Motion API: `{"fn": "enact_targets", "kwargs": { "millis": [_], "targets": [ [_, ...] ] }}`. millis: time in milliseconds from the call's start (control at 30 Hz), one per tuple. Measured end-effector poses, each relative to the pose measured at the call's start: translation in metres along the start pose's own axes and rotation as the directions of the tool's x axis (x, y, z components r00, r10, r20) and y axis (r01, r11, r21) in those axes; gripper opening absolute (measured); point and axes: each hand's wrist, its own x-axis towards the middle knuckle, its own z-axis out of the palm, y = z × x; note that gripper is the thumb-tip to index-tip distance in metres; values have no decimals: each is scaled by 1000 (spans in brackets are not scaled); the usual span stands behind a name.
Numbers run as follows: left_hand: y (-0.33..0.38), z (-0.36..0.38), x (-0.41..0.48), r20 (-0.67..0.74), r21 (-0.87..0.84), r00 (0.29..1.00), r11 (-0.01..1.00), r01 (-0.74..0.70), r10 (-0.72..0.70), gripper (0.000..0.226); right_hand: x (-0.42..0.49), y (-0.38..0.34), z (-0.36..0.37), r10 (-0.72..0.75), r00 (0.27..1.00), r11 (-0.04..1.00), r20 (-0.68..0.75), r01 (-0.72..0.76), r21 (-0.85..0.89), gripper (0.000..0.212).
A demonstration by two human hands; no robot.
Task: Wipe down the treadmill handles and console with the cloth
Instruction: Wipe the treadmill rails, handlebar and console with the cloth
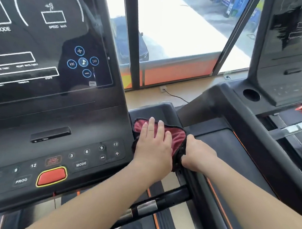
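The red cloth [178,135] is pressed onto the tray [152,110] just right of the console [58,112], half hidden under the flat, straight-fingered left hand [153,144]. Its dark right edge is gripped by the right hand [198,156], fingertips concealed, above the handle [193,185]. The console is cut off at left.

cloth [178,136] r of console [49,111] | l grip [153,146] atop | r grip [198,155] r edge

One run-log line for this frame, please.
phase: wiping | left hand: pressed flat on cloth | right hand: grips cloth edge | surface: tray beside console
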Motion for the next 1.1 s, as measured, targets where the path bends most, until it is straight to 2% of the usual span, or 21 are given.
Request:
{"fn": "enact_targets", "kwargs": {
  "millis": [100, 167, 333, 400, 500, 567, 667, 733, 833, 867, 933, 1033, 1100],
  "targets": [
    [-11, 24, 26, 56, -102, 998, 995, -7, 13, 64, 2, 1, 0, -4, 1000, 1000, 3, 4, 10, 30],
    [-25, 32, 50, 20, -81, 1000, 997, 10, -8, 68, 3, 3, 0, -10, 1000, 1000, 2, 10, 20, 31],
    [-53, 11, 116, 30, -48, 981, 981, 191, -189, 73, -6, 12, 6, -29, 999, 996, -14, 30, 85, 53],
    [-50, 13, 118, 16, -52, 980, 979, 199, -198, 73, -8, 15, 10, -31, 999, 991, -27, 34, 128, 57],
    [-33, 27, 83, -27, -65, 998, 997, 51, -53, 70, -8, 19, 15, -39, 997, 981, -60, 50, 185, 55],
    [-23, 36, 53, -20, -11, 997, 997, -80, 80, 70, -7, 21, 19, -40, 996, 975, -84, 57, 214, 50],
    [-27, 35, 42, 14, 41, 978, 977, -210, 210, 68, -5, 27, 24, -16, 996, 955, -89, 42, 295, 59],
    [-32, 27, 63, 17, 27, 975, 975, -221, 220, 67, -8, 34, 27, -1, 996, 917, -90, 37, 398, 69],
    [-28, 17, 100, 29, -29, 995, 995, -94, 95, 65, -29, 51, 41, 5, 998, 780, -63, 35, 625, 100],
    [-21, 17, 105, 21, -46, 998, 998, -53, 54, 65, -40, 60, 46, 10, 998, 737, -62, 34, 675, 103],
    [-1, 22, 93, -12, -61, 998, 996, -60, 60, 65, -61, 84, 60, 37, 997, 705, -64, 19, 709, 92],
    [23, 41, 41, -67, 26, 949, 952, -306, 307, 64, -92, 117, 78, 114, 992, 674, -58, -34, 738, 75],
    [21, 44, 26, -33, 36, 897, 898, -439, 440, 62, -105, 130, 89, 154, 987, 653, -47, -66, 754, 71]
  ]
}}
